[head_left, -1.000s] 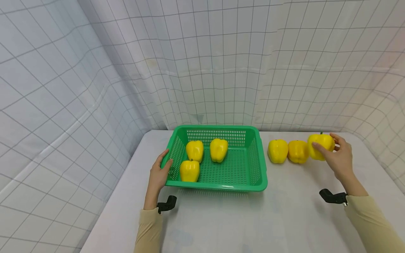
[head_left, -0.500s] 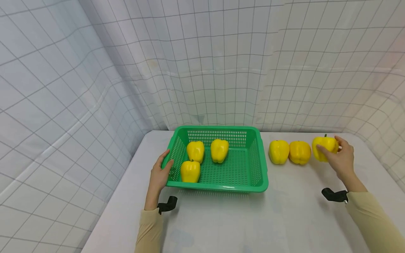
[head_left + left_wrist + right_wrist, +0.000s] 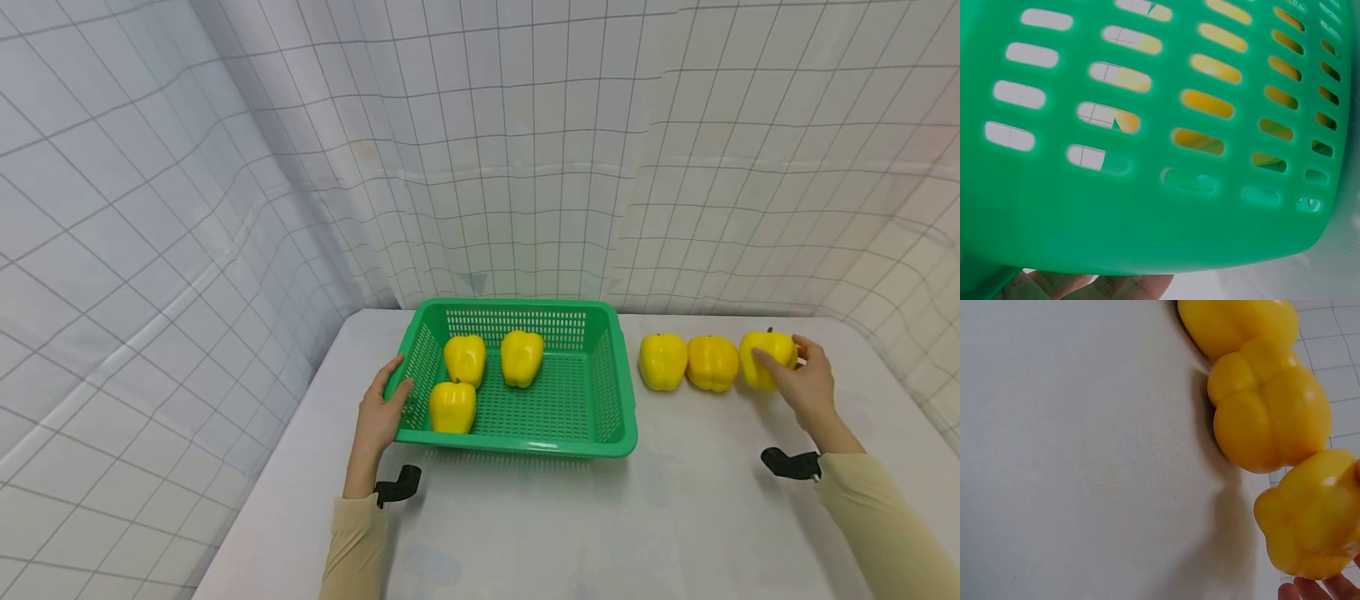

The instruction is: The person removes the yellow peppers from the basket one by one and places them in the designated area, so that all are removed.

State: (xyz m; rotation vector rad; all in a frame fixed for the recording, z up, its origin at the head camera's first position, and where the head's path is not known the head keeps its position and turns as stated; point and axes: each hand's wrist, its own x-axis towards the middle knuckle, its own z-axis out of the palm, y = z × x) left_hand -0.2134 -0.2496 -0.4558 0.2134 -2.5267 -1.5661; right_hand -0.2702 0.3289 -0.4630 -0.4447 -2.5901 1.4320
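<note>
The right hand (image 3: pixel 808 379), at the right of the head view, grips a yellow bell pepper (image 3: pixel 767 342), its thumb across the near side and its fingers round the right. The pepper's green stem points up; whether its base touches the table (image 3: pixel 525 533) cannot be told. In the right wrist view this pepper sits at the lower right, fingertips (image 3: pixel 1341 586) against its lower edge.

Just left of it, two more peppers make a row on the table: a deeper yellow middle pepper (image 3: pixel 712 364) and an end pepper (image 3: pixel 663 362), close together.

The left hand (image 3: pixel 378 417), left of centre in the head view, holds the left rim of a green basket (image 3: pixel 517 446), thumb over the edge and fingers along the outside. The left wrist view is mostly filled by the basket's slotted wall, with yellow showing through and part of the hand at the bottom edge.

Inside the basket lie three yellow peppers: a back-left pepper (image 3: pixel 464 360), a front-left pepper (image 3: pixel 453 408) overlapping it in view, and a back-middle pepper (image 3: pixel 521 358) apart from both.

Both arms wear beige sleeves (image 3: pixel 885 525). White gridded cloth (image 3: pixel 525 167) hangs across the upper frame.
</note>
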